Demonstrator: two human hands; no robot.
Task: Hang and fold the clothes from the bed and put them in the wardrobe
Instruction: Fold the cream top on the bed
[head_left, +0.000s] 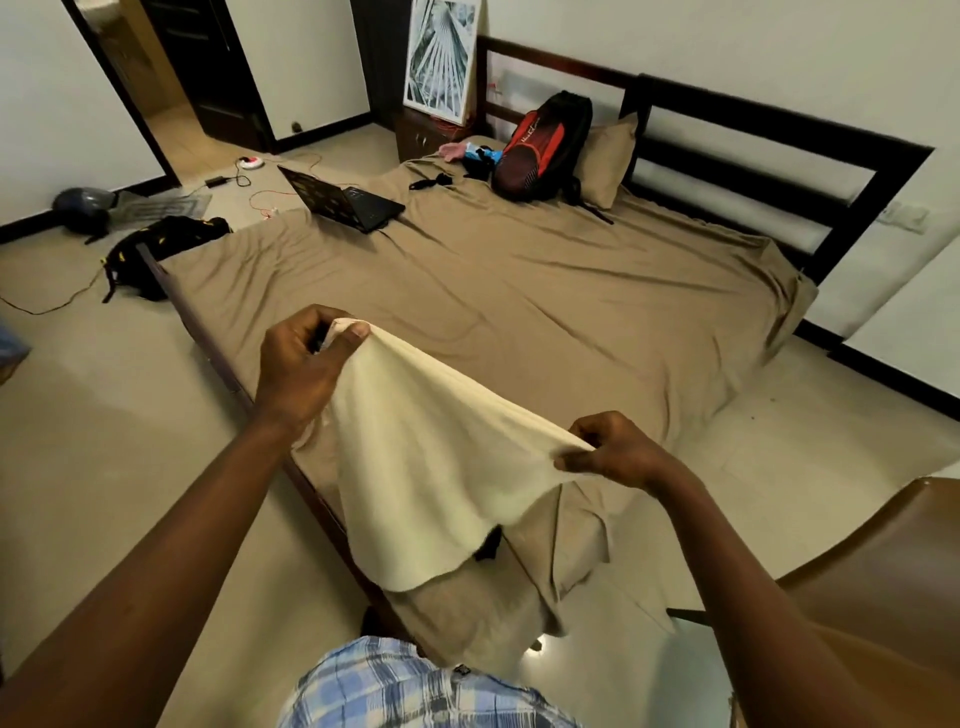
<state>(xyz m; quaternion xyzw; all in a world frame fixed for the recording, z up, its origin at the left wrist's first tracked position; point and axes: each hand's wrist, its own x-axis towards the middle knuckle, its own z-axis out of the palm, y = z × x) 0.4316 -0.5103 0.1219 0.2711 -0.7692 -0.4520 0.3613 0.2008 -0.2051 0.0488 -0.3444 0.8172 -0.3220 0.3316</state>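
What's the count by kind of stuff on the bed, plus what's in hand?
Backpacks: 1, red and black backpack
Laptops: 1, open laptop
Pillows: 1, tan pillow
Held cloths: 1, cream cloth, pinched by left hand and right hand
Total: 4
Small items beside the backpack unclear, not counted.

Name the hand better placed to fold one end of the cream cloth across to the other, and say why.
Probably the right hand. It pinches the cream cloth at the nearer, lower end, so it could swing across to the left hand, which holds the other end higher over the bed.
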